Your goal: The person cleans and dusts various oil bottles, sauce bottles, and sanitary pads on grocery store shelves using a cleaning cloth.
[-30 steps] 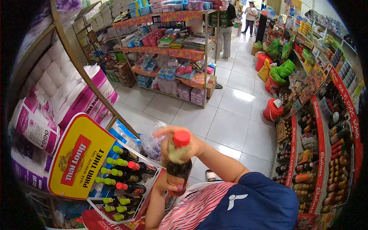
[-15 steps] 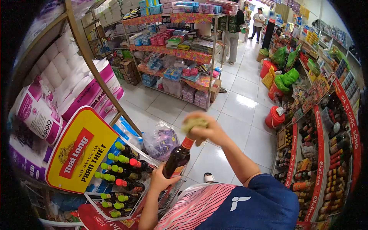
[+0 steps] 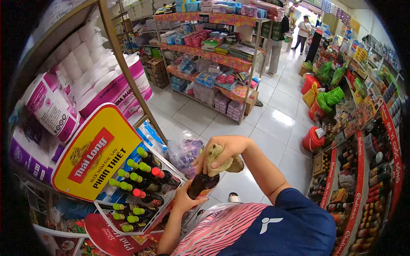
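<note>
Bottle: between both hands, near the capped bottles; a sideways swing could knock them
Left hand: wrapped round the bottle's body; a loose hold might let it slip
Right hand: gripping a cloth at the bottle's top; hard rubbing could twist it free
Floor: hard tile, so a drop may break it

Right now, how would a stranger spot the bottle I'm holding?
Find the yellow sign, then the capped bottles beside it. Right of those, the left hand grips a dark bottle. Unlike theirs, its top is hidden by a cloth in the right hand.
</note>
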{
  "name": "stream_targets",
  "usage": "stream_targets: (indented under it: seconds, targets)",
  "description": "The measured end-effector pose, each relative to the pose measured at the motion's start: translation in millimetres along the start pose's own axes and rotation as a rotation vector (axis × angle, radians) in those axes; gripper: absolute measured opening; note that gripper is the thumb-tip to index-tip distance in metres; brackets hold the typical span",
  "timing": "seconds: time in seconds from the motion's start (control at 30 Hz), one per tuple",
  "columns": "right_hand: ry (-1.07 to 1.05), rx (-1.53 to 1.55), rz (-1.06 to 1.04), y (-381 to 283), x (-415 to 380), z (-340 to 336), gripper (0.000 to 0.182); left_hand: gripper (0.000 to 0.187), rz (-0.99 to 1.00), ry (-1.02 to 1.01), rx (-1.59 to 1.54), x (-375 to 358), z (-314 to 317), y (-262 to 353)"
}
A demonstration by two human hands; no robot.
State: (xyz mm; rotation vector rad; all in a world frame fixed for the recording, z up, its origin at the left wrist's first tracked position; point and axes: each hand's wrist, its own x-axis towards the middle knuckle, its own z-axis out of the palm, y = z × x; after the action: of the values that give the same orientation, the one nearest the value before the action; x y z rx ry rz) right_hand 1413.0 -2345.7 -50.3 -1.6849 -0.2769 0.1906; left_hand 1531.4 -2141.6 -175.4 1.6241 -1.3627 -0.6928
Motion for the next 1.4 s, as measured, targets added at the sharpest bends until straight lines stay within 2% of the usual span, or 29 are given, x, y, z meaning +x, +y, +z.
stream_targets:
  seconds: [0.07, 0.1, 0.17, 0.23, 0.27, 0.3, 0.37, 0.4, 0.43, 0.5, 0.53, 0.57, 0.63, 0.7, 0.73, 0.77, 0.8, 0.83, 0.87, 0.9, 0.97, 1.0, 1.07, 1.17, 1.23, 1.3, 1.33, 1.37, 1.4]
  targets:
    - [-0.215, 0.343, -0.360, 7, 18, 1, 0.038, 0.063, 0.021, -0.013, -0.054, -1, -1, 1]
    - [-0.217, 0.342, -0.363, 13, 28, 7, 0.038, 0.064, 0.045, -0.031, -0.111, -1, -1, 2]
    - [-0.462, 0.604, -0.502, 24, 45, 19, 0.040, 0.073, 0.113, 0.028, -0.058, -3, 3, 14]
    - [-0.416, 0.444, -0.275, 24, 53, 23, 0.039, 0.091, 0.248, 0.137, 0.042, -5, 4, 23]
    - [-0.306, 0.306, -0.089, 20, 53, 26, 0.044, 0.098, 0.071, 0.014, -0.022, -9, 10, 1]
    - [-0.193, 0.168, 0.096, 13, 52, 30, 0.048, 0.098, 0.072, 0.014, -0.022, -8, 14, -8]
    - [-0.193, 0.243, 0.064, 35, 59, 24, 0.047, 0.088, 0.026, 0.099, -0.114, -7, 20, -17]
    - [-0.195, 0.316, 0.033, 52, 65, 18, 0.047, 0.073, -0.038, 0.046, -0.259, -5, 17, 2]
    - [-0.274, 0.384, -0.182, 74, 74, 12, 0.047, 0.073, -0.039, 0.046, -0.261, -6, 20, -1]
    - [-0.147, 0.618, -0.331, 95, 80, 13, 0.050, 0.061, -0.111, 0.092, -0.496, -5, 23, -9]
    - [-0.019, 0.769, -0.505, 106, 81, 27, 0.052, 0.058, -0.107, 0.150, -0.601, -4, 20, 5]
    - [0.143, 1.023, -0.371, 114, 74, 36, 0.049, 0.058, -0.104, 0.156, -0.600, -2, 17, 4]
    - [0.430, 1.093, -0.435, 93, 76, 50, 0.047, 0.056, -0.064, 0.308, -0.577, -1, 11, 3]
    - [0.861, 0.690, -0.424, 75, 81, 64, 0.049, 0.056, -0.002, 0.407, -0.625, 7, 4, 7]
    - [0.873, 0.528, -0.417, 77, 81, 64, 0.049, 0.054, -0.039, 0.455, -0.757, 12, 1, 19]
    - [0.856, 0.382, -0.402, 79, 87, 67, 0.050, 0.051, -0.105, 0.531, -0.590, 15, -6, 24]
    - [0.829, 0.266, -0.530, 78, 96, 74, 0.055, 0.049, 0.007, 0.643, -0.461, 19, -7, 7]
    - [0.888, 0.029, -0.437, 83, 101, 78, 0.059, 0.050, -0.018, 0.696, -0.276, 20, -13, 3]
    - [0.901, -0.138, -0.426, 88, 104, 83, 0.060, 0.049, -0.061, 0.811, -0.262, 25, -13, -11]
    - [0.907, -0.319, -0.416, 93, 105, 86, 0.061, 0.050, -0.059, 0.771, -0.311, 23, -23, 3]
    - [0.842, -0.247, -0.391, 111, 108, 94, 0.058, 0.053, -0.083, 0.733, -0.375, 14, -37, 6]
    - [0.801, -0.094, -0.363, 118, 110, 99, 0.057, 0.053, -0.099, 0.753, -0.373, 7, -36, 3]
    - [0.796, 0.327, -0.283, 124, 113, 117, 0.050, 0.056, 0.035, 0.790, -0.304, -2, -37, -5]
    - [0.768, 0.195, -0.236, 156, 113, 129, 0.046, 0.057, 0.058, 0.815, -0.526, -13, -33, 3]
    - [0.818, 0.622, -0.057, 161, 116, 140, 0.041, 0.057, 0.076, 0.838, -0.506, -21, -30, -10]
    - [0.610, 1.167, 0.183, 175, 114, 142, 0.037, 0.058, 0.088, 0.941, -0.639, -29, -26, -17]
    - [0.610, 1.256, 0.266, 186, 113, 146, 0.033, 0.053, 0.042, 0.976, -0.640, -31, -30, -19]
    - [0.509, 1.303, 0.250, 194, 106, 146, 0.035, 0.043, -0.125, 0.862, -0.745, -41, -37, -15]
    - [0.527, 1.289, 0.250, 187, 101, 145, 0.036, 0.037, -0.126, 0.851, -0.667, -44, -42, -30]
